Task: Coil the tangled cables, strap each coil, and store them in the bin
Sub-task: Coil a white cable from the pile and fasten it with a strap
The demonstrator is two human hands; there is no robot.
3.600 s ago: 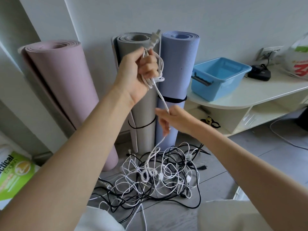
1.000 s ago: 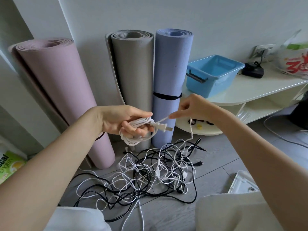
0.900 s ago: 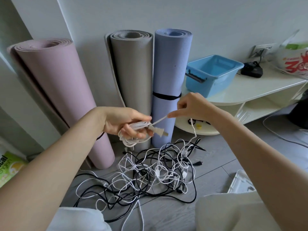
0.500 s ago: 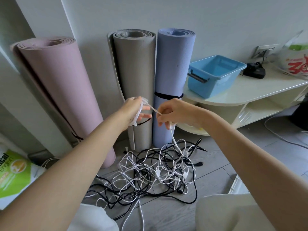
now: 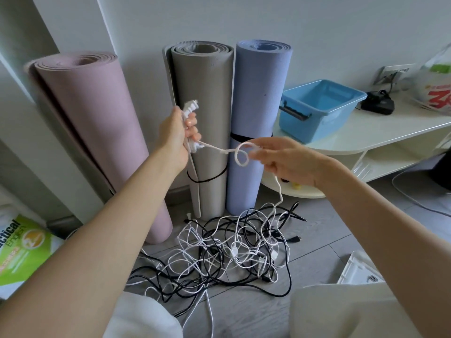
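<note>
Hands were raised over the floor pile, set apart from each other. Left hand gripped a small bundle of white cable, fingers curled round it, with the white plug sticking up above the fist. Right hand sat to the right, fingers curled, pinching the same cable where it made a small loop just beside the fingertips. From there the cable dropped down to the tangled cables, a mixed black and white heap on the grey floor near the person's knees.

Blue bin stood on the white table at far right, well apart from both hands; whether anything lay inside could not be told. Black charger lay on the table past the bin, near a wall socket.

Three rolled mats stood upright against the far wall: pink mat at left, grey mat in the middle behind the left hand, blue mat beside it. Green book lay at near left. White tray lay on the floor at near right.
</note>
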